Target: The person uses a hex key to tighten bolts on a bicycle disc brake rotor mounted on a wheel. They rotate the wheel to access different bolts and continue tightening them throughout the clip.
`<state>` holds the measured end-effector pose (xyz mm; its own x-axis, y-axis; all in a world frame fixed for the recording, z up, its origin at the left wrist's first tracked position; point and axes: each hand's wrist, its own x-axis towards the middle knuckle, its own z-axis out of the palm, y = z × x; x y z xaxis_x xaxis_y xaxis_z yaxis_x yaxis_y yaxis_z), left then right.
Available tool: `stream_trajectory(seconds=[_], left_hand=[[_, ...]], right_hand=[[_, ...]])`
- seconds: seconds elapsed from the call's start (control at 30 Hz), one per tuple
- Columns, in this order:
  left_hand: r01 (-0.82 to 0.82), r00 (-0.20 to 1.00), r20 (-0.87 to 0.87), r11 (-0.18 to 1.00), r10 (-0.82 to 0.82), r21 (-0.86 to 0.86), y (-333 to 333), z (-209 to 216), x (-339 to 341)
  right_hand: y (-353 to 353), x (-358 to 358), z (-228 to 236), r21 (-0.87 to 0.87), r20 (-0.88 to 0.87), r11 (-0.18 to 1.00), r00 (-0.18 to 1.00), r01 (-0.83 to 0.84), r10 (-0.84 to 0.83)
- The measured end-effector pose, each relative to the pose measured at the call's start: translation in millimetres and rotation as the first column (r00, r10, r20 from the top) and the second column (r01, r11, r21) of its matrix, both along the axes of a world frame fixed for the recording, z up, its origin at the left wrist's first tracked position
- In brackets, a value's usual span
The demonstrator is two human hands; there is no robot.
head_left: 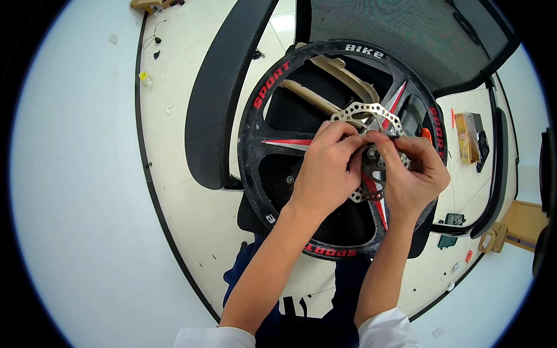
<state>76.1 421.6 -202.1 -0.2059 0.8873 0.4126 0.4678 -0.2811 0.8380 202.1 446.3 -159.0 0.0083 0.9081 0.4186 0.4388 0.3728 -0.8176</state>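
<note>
A black bike wheel [247, 130] with red and white spoke accents lies flat on the seat of an office chair. At its hub sits a silver brake disc [371, 109] with drilled holes. Over the disc my left hand [329, 168] is closed, thumb and fingertips pinched together. My right hand [419, 171] meets it there, also in a pinch. Between the fingertips shows a bit of a small dark, metallic-looking piece [391, 135], too covered to name. Beneath the wheel, beige fork-like tubes [310, 95] show through the spoke gaps.
The chair's black armrest [214, 104] rises left of the wheel, its mesh backrest [394, 40] behind. Farther right on the floor are a yellow package [466, 139], a dark green case [447, 241] and cardboard boxes [522, 223]. A yellow-capped bottle [145, 78] lies near the left wall.
</note>
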Motion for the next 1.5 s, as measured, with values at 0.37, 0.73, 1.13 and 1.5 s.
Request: stream_trajectory(seconds=[0.37, 0.73, 1.13, 1.5], left_hand=[[-0.057, 0.998, -0.004, 0.998, 0.057, -0.036, 0.9, 4.8, 2.2], [0.048, 0.980, 0.196, 0.943, 0.019, -0.329, -1.7, 28.8, -10.8], [-0.047, 0.998, -0.046, 0.929, 0.033, -0.368, 0.3, 31.7, 2.0], [-0.074, 0.996, 0.003, 0.890, 0.084, -0.449, 2.0, 37.0, 9.2]], right_hand=[[-0.6, 9.3, 12.2, -0.037, -0.245, 0.997, 0.967, 0.069, -0.076], [-2.9, 32.5, 13.6, -0.069, -0.307, 0.995, 0.948, 0.068, -0.086], [-4.3, 38.8, 16.3, -0.063, -0.320, 0.997, 0.945, 0.052, -0.069], [-5.5, 43.0, 18.1, -0.079, -0.318, 0.997, 0.947, 0.023, -0.048]])
